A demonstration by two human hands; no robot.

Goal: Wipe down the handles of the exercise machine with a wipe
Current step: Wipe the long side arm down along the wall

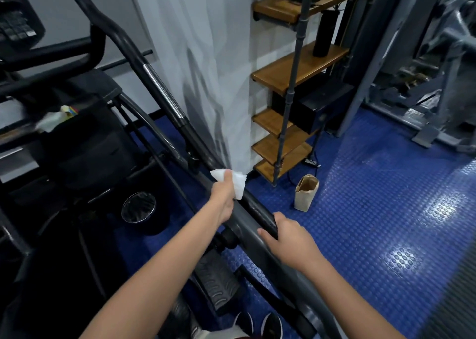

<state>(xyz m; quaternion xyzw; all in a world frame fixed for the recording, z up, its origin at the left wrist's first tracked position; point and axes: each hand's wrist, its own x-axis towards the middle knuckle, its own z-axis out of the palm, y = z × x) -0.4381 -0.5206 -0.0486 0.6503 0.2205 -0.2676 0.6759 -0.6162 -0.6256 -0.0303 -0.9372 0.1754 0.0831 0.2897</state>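
Wipe (238, 184) pinched in your left hand (226, 199): press it along the handle (247, 202) while your right hand (291, 241) grips and steadies it.

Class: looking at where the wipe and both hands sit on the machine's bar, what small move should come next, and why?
Probably slide the left hand with the wipe up the bar towards the chrome grip: that stretch lies above the wipe, while the right hand steadies the bar below.
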